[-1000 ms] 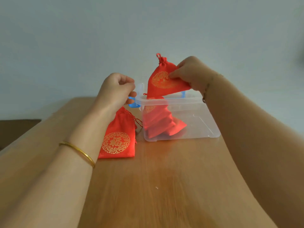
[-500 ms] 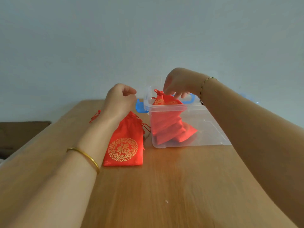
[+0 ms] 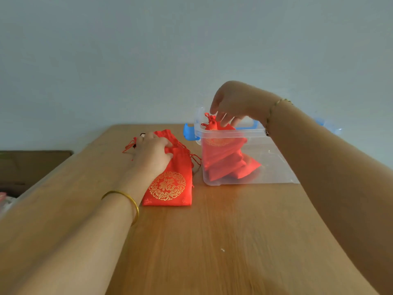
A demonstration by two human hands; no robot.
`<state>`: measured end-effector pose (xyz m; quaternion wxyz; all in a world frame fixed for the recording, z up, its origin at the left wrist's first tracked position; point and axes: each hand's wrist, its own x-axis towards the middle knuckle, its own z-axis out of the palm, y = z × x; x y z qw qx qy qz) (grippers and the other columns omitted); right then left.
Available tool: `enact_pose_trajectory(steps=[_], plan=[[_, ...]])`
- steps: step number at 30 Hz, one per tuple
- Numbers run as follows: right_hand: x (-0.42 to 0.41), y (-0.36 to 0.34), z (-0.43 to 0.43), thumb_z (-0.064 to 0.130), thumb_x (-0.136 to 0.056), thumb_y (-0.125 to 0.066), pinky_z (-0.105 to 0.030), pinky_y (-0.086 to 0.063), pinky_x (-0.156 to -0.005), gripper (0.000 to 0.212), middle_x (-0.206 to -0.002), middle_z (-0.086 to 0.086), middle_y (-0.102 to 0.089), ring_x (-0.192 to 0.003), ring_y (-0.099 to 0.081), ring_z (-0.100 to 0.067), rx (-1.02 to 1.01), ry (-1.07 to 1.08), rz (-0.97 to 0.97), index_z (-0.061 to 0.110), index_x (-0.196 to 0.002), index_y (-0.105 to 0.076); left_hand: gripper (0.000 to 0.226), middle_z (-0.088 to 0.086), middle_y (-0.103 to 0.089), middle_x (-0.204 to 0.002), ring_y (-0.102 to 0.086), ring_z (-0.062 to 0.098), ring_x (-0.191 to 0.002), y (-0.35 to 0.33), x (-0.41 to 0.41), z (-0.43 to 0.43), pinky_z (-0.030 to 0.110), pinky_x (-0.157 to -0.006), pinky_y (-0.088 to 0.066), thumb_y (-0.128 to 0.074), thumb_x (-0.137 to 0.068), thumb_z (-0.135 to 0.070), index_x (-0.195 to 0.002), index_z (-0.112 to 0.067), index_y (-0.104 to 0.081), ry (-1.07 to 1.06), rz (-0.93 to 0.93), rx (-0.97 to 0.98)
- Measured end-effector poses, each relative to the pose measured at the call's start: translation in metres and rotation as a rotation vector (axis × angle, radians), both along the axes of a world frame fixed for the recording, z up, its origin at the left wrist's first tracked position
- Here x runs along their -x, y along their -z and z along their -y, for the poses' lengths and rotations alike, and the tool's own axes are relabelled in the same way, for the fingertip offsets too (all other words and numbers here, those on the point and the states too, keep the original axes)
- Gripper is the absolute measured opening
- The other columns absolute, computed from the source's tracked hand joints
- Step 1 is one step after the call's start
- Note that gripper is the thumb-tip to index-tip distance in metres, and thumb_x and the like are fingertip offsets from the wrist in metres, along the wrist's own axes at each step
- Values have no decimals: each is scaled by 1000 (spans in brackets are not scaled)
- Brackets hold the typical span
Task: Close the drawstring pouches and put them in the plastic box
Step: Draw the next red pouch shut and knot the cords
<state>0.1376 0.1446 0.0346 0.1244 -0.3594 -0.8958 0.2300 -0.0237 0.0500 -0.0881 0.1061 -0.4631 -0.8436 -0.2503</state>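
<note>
One sign can be read: a gold Chinese character, 福. It stands in the middle of a round gold emblem [image 3: 167, 185] of ornamental scrollwork, printed on the lower front of the red pouch [image 3: 180, 165] lying left of centre in the frame. Right of centre, the topmost pouch [image 3: 212, 125] in the plastic box [image 3: 276, 165] shows a patch of gold print [image 3: 217, 142] through the clear wall, too blurred to read.
</note>
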Motion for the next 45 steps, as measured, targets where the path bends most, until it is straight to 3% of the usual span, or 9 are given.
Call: enact_pose_trajectory(steps=[3,10,14,16,22,27,31,38,45], plan=[[-16,2,12,-8,-85,-44,-42,-56,-80,25,-97,-19,-70,-87,-69,-32,-123,-3,-127,9,-89,-62,16,5,-47,-121,-35,29,-120,4,-2,-1,38,-96,-29,-65,-83,-23,-99,-19,-66,-20,-27,-48],[-65,28,42,-8,-83,-43,-36,-55,-62,28,-81,-14,-69,-68,-68,-23,-26,-36,-517,11,-83,-64,14,-10,-52,-90,-54,18,-95,-29,-18,17,38,-89,-39,-63,-77,-24,-65,-28,-54,121,4,-48],[-78,65,60,9,-84,-58,-31,-51,-59,14,-82,4,-64,-62,-62,-14,-30,-65,-528,18,-94,-63,8,-10,-58,-78,-56,1,-71,-53,-45,45,23,-70,-46,-68,-79,-19,-79,-22,-61,409,137,26],[-83,81,64,20,-84,-63,-21,-46,-54,28,-96,4,-62,-59,-57,-1,6,-77,-496,19,-112,-58,7,-4,-62,-75,-54,-4,-62,-59,-64,54,18,-64,-45,-69,-79,-16,-82,-17,-63,544,236,6],[-100,102,51,19,-85,-64,-8,-35,-44,27,-90,7,-57,-52,-52,6,144,-96,-500,16,-111,-56,13,18,-66,-102,-55,9,-78,-51,-97,49,29,-76,-48,-71,-79,-14,-78,-24,-61,738,412,-113],[-118,114,37,13,-86,-63,-25,-37,-45,13,-50,-6,-53,-42,-43,-14,206,-6,-563,9,-75,-57,24,3,-61,-105,-60,9,-92,-22,-102,37,22,-82,-49,-65,-83,-14,-105,-18,-57,633,664,-200],[-116,122,33,11,-85,-63,-24,-36,-42,13,-42,-2,-55,-37,-41,-14,217,29,-609,13,-74,-55,17,7,-63,-86,-58,11,-66,-3,-101,34,15,-49,-44,-58,-89,-13,-104,-4,-59,563,856,-95],[-116,129,32,11,-89,-59,-19,-38,-40,8,-66,0,-54,-45,-58,-10,507,-35,-604,10,-82,-55,7,2,-62,-78,-54,3,-57,7,-99,39,8,-43,-37,-59,-89,-12,-89,-18,-63,505,849,-193],[-119,135,27,13,-88,-61,-19,-39,-40,12,-74,-9,-67,-44,-58,-11,362,30,-580,3,-81,-62,6,-11,-59,-72,-48,-8,-50,14,-91,42,18,-55,-34,-61,-88,-20,-87,-21,-66,487,717,-149]])
